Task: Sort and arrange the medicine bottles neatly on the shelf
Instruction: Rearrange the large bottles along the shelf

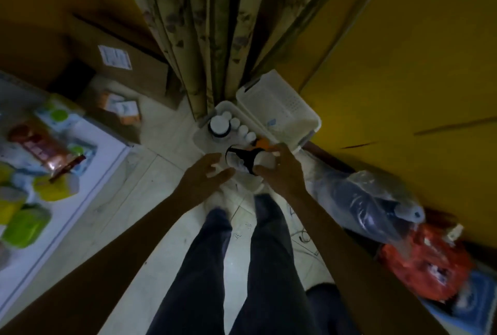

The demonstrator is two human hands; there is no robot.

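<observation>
A white basket (201,133) stands on the floor in front of my feet. In it are a large white-capped medicine bottle (219,125), several small white-capped bottles (243,129) and an orange-topped item (261,143). My right hand (279,170) grips a white bottle with a black band (240,161) just above the basket's near end. My left hand (207,173) hovers beside that bottle with its fingers stretched out and holds nothing. The white shelf (88,173) at the left carries green-lidded packs and a copper-coloured packet.
An empty white perforated basket (279,108) leans next to the first one. Cardboard boxes (121,65) stand at the back left and a curtain (215,38) hangs ahead. Plastic bags (363,200) and a red bag (427,262) lie along the yellow wall at the right.
</observation>
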